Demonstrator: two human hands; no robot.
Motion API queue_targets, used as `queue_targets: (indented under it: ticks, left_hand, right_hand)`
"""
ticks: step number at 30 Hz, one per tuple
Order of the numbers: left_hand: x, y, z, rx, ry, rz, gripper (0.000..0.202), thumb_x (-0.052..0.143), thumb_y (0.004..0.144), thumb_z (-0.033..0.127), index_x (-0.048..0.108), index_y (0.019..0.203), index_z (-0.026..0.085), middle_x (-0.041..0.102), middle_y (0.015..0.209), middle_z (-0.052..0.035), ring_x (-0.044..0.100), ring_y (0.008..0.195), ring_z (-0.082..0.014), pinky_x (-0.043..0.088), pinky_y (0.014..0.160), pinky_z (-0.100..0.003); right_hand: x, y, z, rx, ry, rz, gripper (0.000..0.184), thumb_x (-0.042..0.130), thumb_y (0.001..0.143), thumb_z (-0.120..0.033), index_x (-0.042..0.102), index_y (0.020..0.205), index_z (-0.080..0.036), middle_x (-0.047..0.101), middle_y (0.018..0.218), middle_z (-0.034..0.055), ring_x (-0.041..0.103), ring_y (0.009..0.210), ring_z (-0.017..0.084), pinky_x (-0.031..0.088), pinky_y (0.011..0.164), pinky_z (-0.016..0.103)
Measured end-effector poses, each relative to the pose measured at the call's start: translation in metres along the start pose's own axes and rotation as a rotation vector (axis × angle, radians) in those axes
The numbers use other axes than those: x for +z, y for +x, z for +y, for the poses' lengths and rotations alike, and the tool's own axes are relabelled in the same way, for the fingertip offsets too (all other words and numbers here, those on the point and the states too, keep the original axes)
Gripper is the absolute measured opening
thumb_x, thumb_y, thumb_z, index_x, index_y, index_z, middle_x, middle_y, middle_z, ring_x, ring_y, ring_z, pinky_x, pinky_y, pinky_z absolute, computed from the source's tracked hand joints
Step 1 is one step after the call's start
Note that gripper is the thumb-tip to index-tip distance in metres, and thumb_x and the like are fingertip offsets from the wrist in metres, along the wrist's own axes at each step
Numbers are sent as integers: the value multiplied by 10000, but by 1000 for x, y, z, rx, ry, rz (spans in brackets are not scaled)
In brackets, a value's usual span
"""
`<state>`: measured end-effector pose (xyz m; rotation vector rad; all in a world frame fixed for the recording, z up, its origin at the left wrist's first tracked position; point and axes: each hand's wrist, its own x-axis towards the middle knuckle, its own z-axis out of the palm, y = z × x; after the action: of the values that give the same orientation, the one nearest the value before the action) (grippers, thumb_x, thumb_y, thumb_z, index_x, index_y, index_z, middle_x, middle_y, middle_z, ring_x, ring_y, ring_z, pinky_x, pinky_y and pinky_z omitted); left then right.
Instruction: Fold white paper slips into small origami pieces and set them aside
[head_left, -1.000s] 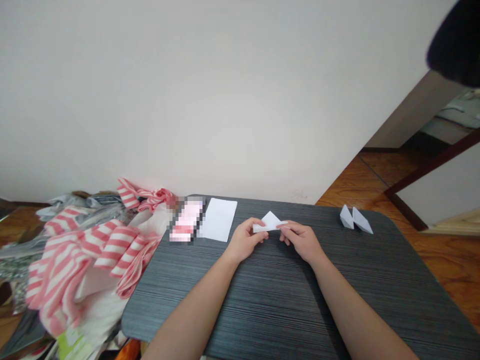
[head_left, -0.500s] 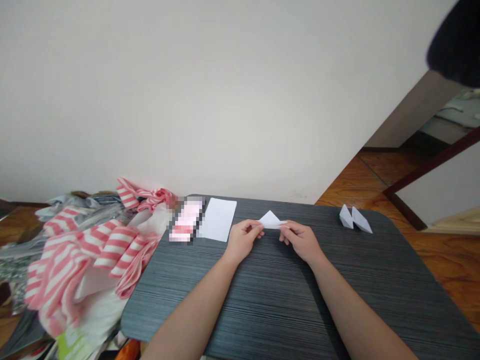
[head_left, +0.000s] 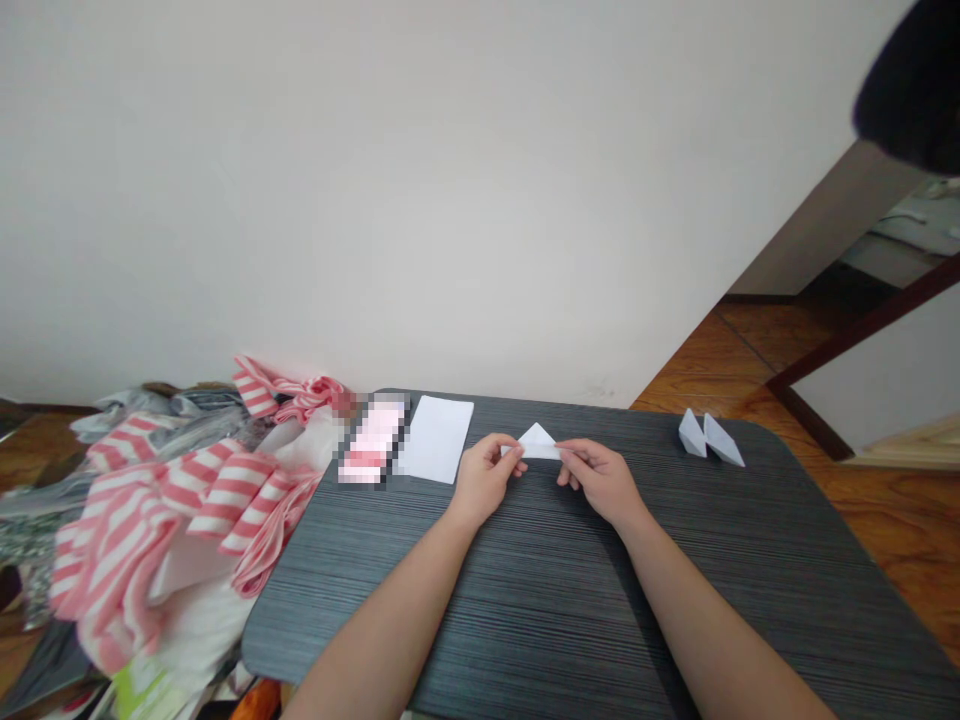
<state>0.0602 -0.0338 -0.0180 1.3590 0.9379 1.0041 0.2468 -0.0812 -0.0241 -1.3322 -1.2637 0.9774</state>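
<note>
A small piece of folded white paper (head_left: 538, 442) is held above the dark table between my two hands, its pointed top facing the wall and a narrow band along its lower edge. My left hand (head_left: 486, 475) pinches the band's left end between thumb and fingers. At the right end, my right hand (head_left: 596, 474) grips it the same way. The fingertips cover both ends of the paper. Off to the right stands a folded white paper shape (head_left: 711, 438) with two pointed parts.
A stack of white paper (head_left: 439, 438) lies left of my hands, beside a pixelated phone-like rectangle (head_left: 375, 438). The dark wood-grain table (head_left: 525, 620) meets a pale wall (head_left: 480, 200). Red-and-white striped cloth (head_left: 225, 490) is heaped with bags at the left.
The folded paper has shifted slightly left and tilted, so its lower band now shows more clearly and less of the point stands above it. Both hands keep their pinch, barely moving.
</note>
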Motion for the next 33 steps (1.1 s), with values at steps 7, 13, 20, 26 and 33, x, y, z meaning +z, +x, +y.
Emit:
queue_targets:
  ticks: [7,13,20,26,33]
  left_hand:
    - [0,2,2,-23,-130,-39,319,589,770,329,453,1012,171,583,645,18,598,573,-114,464,570,-228]
    - [2,2,3,-48,-87,-106,357,594,765,326,475,1057,160,603,740,-14,605,595,-112,469,572,-228]
    - [1,-2,4,-60,65,-161,272,569,773,388,613,846,130,648,671,-44,586,577,-118,449,561,-226]
    - [0,0,2,-53,61,-137,273,561,778,392,608,845,132,652,666,-45,587,582,-123,455,572,-233]
    - [2,-3,6,-30,46,-127,261,579,764,386,603,852,141,657,689,-37,598,607,-133,469,609,-251]
  right_hand:
    - [2,0,-4,-12,52,-12,310,542,821,-353,548,1059,-154,617,568,2,488,444,106,387,447,233]
    - [3,0,-3,-19,46,-48,331,528,824,-348,527,1091,-153,613,587,7,490,462,108,395,458,238]
    - [3,-1,-1,-9,26,-63,321,536,819,-350,544,1070,-150,620,602,15,491,470,109,397,464,241]
    - [6,-2,-6,20,103,-92,376,540,814,-351,497,1130,-153,623,629,11,488,441,97,388,429,225]
    - [10,-3,-8,127,-10,-129,263,558,789,-391,599,881,-148,605,545,-3,425,333,72,318,328,192]
